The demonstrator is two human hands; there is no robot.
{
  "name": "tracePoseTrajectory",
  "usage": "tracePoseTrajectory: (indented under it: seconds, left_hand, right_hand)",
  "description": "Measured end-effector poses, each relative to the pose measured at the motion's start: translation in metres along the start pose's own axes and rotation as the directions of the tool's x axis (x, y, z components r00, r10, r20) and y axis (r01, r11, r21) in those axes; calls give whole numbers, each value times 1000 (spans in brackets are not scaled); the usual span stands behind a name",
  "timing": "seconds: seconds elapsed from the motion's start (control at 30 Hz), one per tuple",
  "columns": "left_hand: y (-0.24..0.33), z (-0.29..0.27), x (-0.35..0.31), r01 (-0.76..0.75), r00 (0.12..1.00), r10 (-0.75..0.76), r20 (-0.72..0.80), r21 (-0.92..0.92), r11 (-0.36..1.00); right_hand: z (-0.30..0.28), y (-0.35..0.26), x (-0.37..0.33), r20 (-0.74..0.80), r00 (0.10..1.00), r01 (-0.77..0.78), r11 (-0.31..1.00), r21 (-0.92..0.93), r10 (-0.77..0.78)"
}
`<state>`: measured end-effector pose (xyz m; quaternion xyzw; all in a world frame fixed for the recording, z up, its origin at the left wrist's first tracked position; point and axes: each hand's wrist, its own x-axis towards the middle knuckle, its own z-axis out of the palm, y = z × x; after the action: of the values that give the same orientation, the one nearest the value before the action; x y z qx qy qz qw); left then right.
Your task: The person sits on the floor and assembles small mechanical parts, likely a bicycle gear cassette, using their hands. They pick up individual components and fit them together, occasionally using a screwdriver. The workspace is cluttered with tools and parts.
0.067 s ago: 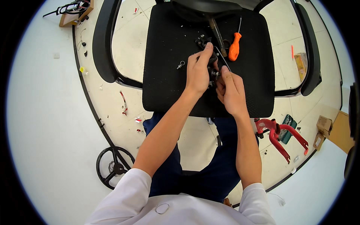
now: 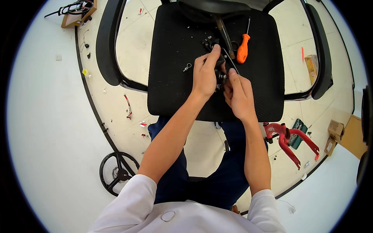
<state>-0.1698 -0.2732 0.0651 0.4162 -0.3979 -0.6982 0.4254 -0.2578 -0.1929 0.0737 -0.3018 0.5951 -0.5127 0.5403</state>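
Observation:
My left hand [image 2: 205, 75] is closed around a small black part with metal bolts [image 2: 221, 76], held over the black chair seat [image 2: 175, 93]. Close beside it, my right hand [image 2: 240, 93] has its thumb and fingers pinched at the bolt end of that part; what lies between the fingertips is hidden. A thin metal rod [image 2: 231, 61] slants past the right fingertips, and I cannot tell whether they touch it. Beyond the hands lie a bicycle saddle [image 2: 202, 13] with its metal post [image 2: 224, 37] and an orange-handled screwdriver [image 2: 243, 49].
Small bolts and a ring [image 2: 187, 67] lie on the seat, left of my hands. Chair armrests [image 2: 107, 42] flank it. On the floor are a red bicycle fork [image 2: 285, 136], a dark green case [image 2: 299, 134], a black spoked wheel [image 2: 104, 171] and cardboard boxes [image 2: 336, 130].

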Motion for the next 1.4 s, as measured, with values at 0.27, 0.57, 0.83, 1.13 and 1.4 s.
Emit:
tracePoseTrajectory:
  seconds: [0.27, 0.57, 0.83, 1.13, 1.4]
  left_hand:
    - [0, -2, -10, -415, 901, 430, 56, 401, 817]
    - [-6, -10, -12, -659, 735, 629, 253, 487, 573]
    - [6, -25, -5, -277, 961, 277, -2, 35, 960]
    - [-7, -32, -28, -301, 934, 321, -158, 136, 944]
    - [-1, -52, -28, 149, 981, -169, -93, -192, 970]
  right_hand:
    - [7, 3, -6, 51, 994, -99, 981, 168, 92]
    - [14, 3, -17, 148, 937, -344, 772, 534, 316]
    - [22, -5, -2, 196, 971, -206, 884, 419, 134]
    - [51, 15, -20, -113, 857, 363, 745, -560, -503]
    - [42, 18, -16, 222, 760, 517, 362, -776, -611]
